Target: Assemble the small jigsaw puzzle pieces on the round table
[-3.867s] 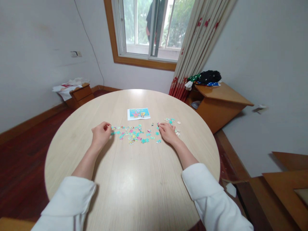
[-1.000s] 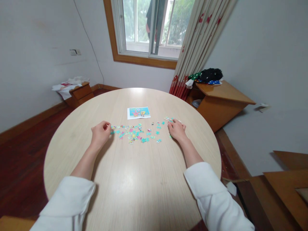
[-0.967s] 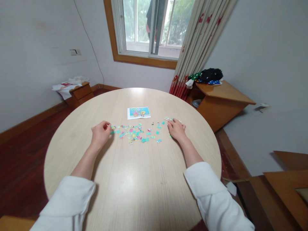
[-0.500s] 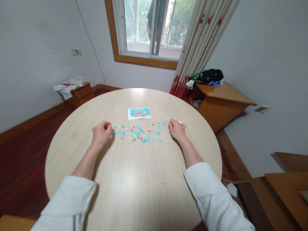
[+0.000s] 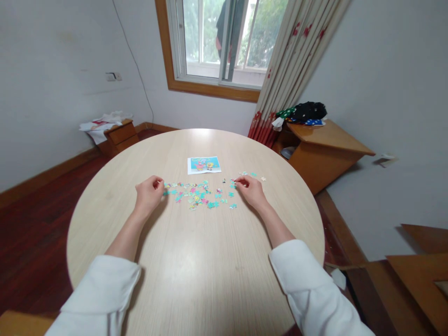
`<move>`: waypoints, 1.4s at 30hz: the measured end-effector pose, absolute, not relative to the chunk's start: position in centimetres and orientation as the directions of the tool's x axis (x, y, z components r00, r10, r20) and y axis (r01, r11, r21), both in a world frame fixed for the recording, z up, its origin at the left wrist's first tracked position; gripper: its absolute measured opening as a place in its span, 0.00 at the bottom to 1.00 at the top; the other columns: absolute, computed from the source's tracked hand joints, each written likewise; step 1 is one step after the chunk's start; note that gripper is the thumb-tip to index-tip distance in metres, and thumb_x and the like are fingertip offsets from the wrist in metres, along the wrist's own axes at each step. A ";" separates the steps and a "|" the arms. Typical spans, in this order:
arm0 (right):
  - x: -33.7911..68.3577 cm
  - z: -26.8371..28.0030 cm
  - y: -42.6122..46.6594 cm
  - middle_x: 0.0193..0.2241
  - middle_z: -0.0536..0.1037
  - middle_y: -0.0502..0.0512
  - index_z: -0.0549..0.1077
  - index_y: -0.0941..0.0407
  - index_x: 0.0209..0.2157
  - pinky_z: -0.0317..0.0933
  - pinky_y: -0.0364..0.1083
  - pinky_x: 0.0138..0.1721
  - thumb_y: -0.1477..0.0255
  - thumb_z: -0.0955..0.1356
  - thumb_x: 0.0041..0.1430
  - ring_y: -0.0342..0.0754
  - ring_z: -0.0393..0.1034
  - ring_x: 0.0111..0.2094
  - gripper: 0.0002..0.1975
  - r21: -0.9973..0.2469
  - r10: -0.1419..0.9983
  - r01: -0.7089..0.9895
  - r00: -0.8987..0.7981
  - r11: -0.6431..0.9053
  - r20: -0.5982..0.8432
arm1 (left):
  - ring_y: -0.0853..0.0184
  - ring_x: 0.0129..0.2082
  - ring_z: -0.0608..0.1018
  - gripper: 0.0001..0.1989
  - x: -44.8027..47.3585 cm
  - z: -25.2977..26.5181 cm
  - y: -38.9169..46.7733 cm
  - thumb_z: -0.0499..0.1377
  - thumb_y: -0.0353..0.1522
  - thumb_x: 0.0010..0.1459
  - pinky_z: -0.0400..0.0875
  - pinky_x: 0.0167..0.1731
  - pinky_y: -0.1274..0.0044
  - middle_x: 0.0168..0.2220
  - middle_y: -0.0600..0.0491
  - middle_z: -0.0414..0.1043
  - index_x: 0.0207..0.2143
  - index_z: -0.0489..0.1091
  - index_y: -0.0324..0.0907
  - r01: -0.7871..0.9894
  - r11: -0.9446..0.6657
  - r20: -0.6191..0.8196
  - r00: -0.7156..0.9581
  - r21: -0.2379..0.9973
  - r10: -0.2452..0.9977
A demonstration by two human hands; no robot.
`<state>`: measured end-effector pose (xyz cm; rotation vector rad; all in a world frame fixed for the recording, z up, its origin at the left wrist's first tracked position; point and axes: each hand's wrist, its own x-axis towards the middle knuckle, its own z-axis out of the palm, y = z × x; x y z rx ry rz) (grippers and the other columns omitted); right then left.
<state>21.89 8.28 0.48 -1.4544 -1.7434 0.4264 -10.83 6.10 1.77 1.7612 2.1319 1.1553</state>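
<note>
Blue and small, one puzzle piece [image 5: 231, 194] is lying just left of our right hand [image 5: 251, 190] and well apart from our left hand [image 5: 149, 193]. We are bending both hands narrow, but cannot tell if they are holding anything. More pieces [image 5: 197, 198] are lying between them.

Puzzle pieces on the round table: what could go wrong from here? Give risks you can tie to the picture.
The loose pieces lie crowded together, so reaching for one might knock or cover others. A pale piece lies just beyond the right hand, which could brush it aside. The picture sheet lies close behind the pieces with nothing seen holding it down, so it might be nudged.
</note>
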 end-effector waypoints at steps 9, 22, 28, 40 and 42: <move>19.7 0.3 7.7 0.28 0.78 0.53 0.75 0.57 0.30 0.62 0.44 0.37 0.74 0.65 0.52 0.44 0.71 0.31 0.06 -0.703 0.954 0.653 -0.114 0.281 0.276 | 0.68 0.23 0.70 0.11 -10.7 2.0 6.0 0.51 0.35 0.48 0.62 0.30 0.77 0.20 0.54 0.68 0.27 0.71 0.40 0.778 0.024 0.342 -0.304 0.628 0.889; 19.0 0.7 7.4 0.28 0.79 0.52 0.77 0.55 0.28 0.59 0.43 0.38 0.75 0.66 0.54 0.45 0.70 0.33 0.07 -0.524 0.953 0.802 -0.183 0.287 0.243 | 0.67 0.23 0.70 0.11 -10.6 2.1 5.9 0.51 0.35 0.47 0.62 0.30 0.76 0.20 0.54 0.68 0.27 0.70 0.40 0.769 0.039 0.323 -0.314 0.638 0.893; 19.3 0.2 8.0 0.28 0.78 0.53 0.77 0.56 0.28 0.57 0.44 0.38 0.74 0.66 0.54 0.45 0.68 0.33 0.07 -0.477 0.924 0.803 -0.230 0.357 0.306 | 0.68 0.23 0.70 0.11 -10.4 2.4 5.7 0.51 0.35 0.47 0.62 0.31 0.76 0.19 0.55 0.68 0.26 0.71 0.39 0.778 0.041 0.321 -0.306 0.627 0.896; 24.7 -0.2 8.9 0.51 0.70 0.61 0.69 0.54 0.50 0.51 0.53 0.48 0.70 0.61 0.59 0.54 0.62 0.50 0.18 -0.329 0.935 0.944 0.119 -0.003 0.333 | 0.68 0.23 0.69 0.11 -10.6 2.0 5.9 0.51 0.35 0.47 0.62 0.31 0.77 0.19 0.55 0.67 0.26 0.71 0.40 0.781 0.022 0.339 -0.297 0.625 0.893; 23.9 -0.6 9.0 0.56 0.65 0.60 0.67 0.52 0.53 0.47 0.55 0.52 0.69 0.60 0.61 0.54 0.57 0.55 0.18 -0.290 0.954 0.956 0.044 0.046 0.298 | 0.68 0.23 0.69 0.11 -10.5 2.1 5.9 0.51 0.35 0.47 0.63 0.31 0.77 0.19 0.55 0.68 0.26 0.71 0.40 0.776 0.025 0.335 -0.302 0.631 0.893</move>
